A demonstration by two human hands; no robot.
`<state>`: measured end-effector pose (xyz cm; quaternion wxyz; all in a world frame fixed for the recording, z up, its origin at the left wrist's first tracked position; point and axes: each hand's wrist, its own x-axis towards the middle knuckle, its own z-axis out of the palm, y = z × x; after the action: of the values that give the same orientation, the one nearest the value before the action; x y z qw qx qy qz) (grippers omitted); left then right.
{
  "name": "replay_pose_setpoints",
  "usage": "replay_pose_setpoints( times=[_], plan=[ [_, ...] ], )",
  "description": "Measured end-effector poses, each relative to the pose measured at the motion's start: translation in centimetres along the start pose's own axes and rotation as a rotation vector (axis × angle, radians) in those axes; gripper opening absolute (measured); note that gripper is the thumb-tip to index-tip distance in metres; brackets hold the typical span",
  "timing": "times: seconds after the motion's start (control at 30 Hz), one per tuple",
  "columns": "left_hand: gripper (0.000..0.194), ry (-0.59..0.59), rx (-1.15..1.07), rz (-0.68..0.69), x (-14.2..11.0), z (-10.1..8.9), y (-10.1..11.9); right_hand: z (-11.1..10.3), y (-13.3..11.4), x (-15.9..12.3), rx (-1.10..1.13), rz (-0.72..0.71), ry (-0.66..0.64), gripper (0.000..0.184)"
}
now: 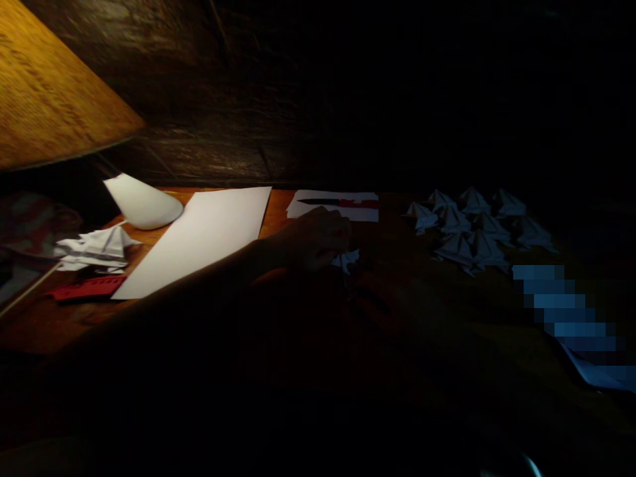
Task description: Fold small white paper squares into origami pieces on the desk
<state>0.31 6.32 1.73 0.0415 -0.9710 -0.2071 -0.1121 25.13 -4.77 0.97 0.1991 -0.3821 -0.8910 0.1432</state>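
Near the middle of the table, my left hand [320, 238] is closed, knuckles up, on a small piece of folded white paper [346, 260]. Deep shadow covers most of my right hand [380, 298], just below and to the right of that paper. Its fingers are too dark to make out, so I cannot tell whether they touch the paper. Behind my left hand a knife [358, 204] with a red handle and dark blade lies on a small stack of white paper [293, 210]. Several folded paper figures [454, 218] stand in a group at the right.
A large white sheet [209, 232] lies left of my hands. Beside it are a curled paper [142, 202], crumpled folded paper [99, 250] and a red comb-like object [87, 289]. A lampshade [59, 93] hangs at upper left. A lit screen [571, 318] glows at right.
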Motion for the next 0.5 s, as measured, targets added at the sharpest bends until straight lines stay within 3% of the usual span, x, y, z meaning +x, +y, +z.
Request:
replay_pose_setpoints(
  times=[0.17, 0.3, 0.5],
  plan=[
    [0.032, 0.043, -0.023, -0.014, -0.9, -0.4, 0.7, -0.2, 0.1, 0.1, 0.023, 0.004, -0.009, 0.036],
    [0.05, 0.045, -0.179, 0.082, -1.5, -0.3, 1.2, -0.2, 0.8, 0.0, 0.053, 0.018, -0.017, 0.037],
    [0.04, 0.002, -0.145, 0.119, -1.2, -0.3, 2.0, -0.3, 2.8, -0.3, 0.2, 0.055, -0.038, 0.035]
  ],
)
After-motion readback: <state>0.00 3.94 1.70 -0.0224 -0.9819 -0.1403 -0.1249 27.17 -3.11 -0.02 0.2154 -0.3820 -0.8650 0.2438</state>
